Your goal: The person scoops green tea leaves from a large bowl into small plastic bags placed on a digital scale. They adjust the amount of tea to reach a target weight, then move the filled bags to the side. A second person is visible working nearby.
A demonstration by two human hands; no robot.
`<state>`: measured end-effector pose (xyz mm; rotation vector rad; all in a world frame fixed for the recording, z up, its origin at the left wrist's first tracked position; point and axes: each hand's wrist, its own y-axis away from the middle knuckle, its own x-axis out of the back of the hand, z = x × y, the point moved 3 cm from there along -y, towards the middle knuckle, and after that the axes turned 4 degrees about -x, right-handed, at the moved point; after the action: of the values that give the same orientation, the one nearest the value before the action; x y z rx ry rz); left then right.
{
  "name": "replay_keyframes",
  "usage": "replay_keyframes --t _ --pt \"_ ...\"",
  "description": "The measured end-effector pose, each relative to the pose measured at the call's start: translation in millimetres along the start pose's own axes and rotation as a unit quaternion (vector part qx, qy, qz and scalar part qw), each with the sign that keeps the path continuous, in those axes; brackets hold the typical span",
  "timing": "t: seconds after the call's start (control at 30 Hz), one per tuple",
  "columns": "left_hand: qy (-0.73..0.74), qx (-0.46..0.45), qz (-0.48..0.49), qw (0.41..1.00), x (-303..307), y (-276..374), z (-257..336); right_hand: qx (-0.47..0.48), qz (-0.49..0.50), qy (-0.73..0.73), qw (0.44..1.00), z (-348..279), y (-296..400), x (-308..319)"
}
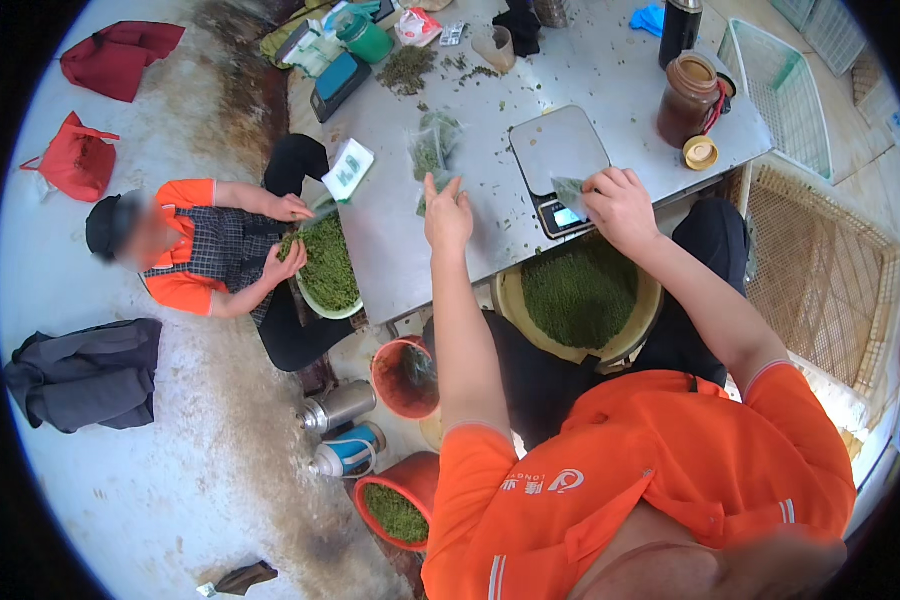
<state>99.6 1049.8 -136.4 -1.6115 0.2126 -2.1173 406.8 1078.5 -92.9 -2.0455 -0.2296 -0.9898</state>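
My right hand (621, 206) pinches a small clear plastic bag (568, 193) with green material inside, over the front edge of a digital scale (559, 142). The scale's display is lit. My left hand (448, 214) is at filled clear bags (436, 150) lying on the metal table (390, 255); its fingers are spread, and whether they grip a bag cannot be told. Below the table edge, between my legs, stands a wide basin (581, 300) of small green plant pieces.
At the left a co-worker (195, 247) handles greens over a pale bowl (330, 262). A brown jar (686, 97) and dark flask (679, 31) stand at the table's right. Red buckets (396, 501), vacuum flasks (341, 405) and a woven plastic crate (817, 277) stand around me.
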Motion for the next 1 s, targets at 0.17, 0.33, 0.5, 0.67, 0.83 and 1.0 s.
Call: replay_keyframes --t 0.17,0.33,0.5,0.67,0.83,1.0 --pt "0.358 0.257 -0.066 0.895 -15 -41 -30 -0.152 0.015 -0.186 0.971 13 13 73" --pt "0.462 0.147 -0.027 0.874 40 -51 75 -0.229 0.098 -0.060 0.967 78 59 167" --pt "0.307 -0.124 -0.113 0.937 31 -31 142 -0.408 0.113 0.050 0.905 185 132 214" --pt "0.308 -0.022 0.049 0.950 38 32 116 -0.484 0.107 0.177 0.850 289 256 197" --pt "0.399 0.258 -0.060 0.878 24 136 101 -0.673 -0.104 0.202 0.704 369 477 128" --pt "0.372 0.246 -0.200 0.872 -10 218 111 -0.686 -0.167 0.013 0.708 319 500 16"
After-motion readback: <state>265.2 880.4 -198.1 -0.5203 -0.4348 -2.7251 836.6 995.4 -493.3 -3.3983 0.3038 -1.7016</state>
